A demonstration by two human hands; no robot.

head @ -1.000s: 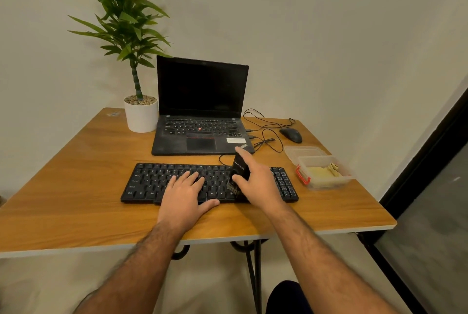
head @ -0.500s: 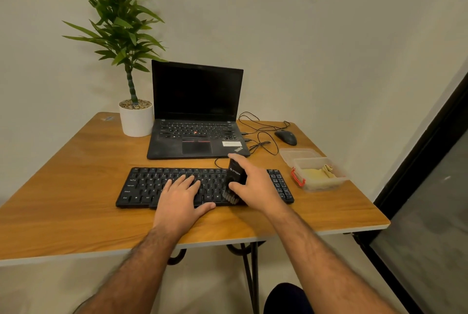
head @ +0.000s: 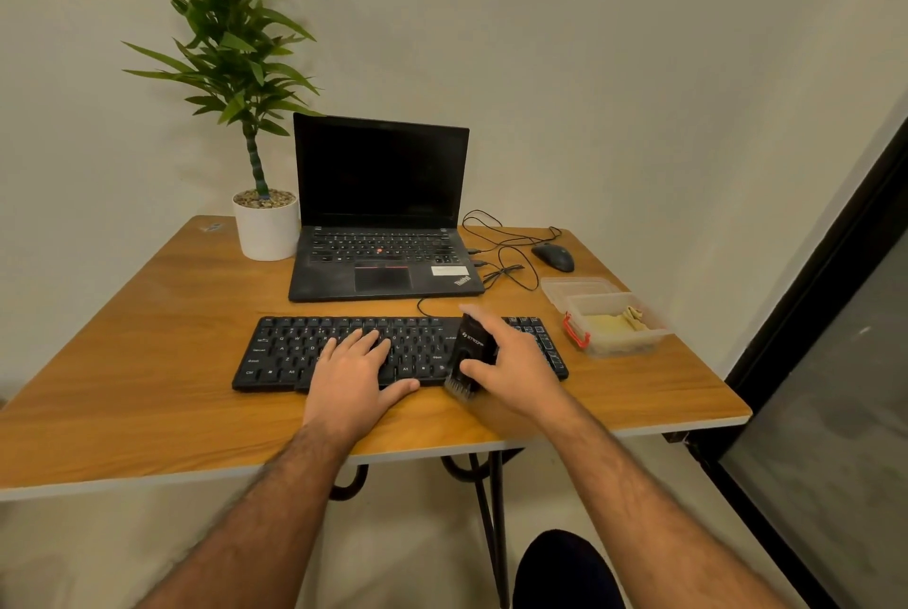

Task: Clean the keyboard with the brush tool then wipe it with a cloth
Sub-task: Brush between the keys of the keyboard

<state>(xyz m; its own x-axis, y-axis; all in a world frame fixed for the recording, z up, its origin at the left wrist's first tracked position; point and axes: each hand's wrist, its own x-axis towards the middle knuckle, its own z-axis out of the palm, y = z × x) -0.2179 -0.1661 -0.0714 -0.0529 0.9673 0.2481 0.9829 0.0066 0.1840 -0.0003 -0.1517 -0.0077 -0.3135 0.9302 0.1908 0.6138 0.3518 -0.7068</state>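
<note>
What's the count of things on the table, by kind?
Keyboards: 1, the black keyboard
Laptops: 1, the laptop
Mice: 1, the mouse
Potted plants: 1, the potted plant
Plastic containers: 1, the plastic container
Brush tools: 1, the brush tool
Total: 6

right hand (head: 516, 363) motion-blurred, keyboard (head: 393, 350) partly covered

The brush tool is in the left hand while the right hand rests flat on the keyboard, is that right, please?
Not quite: the head view shows the right hand holding the brush tool, while the left hand rests flat on the keyboard.
</note>
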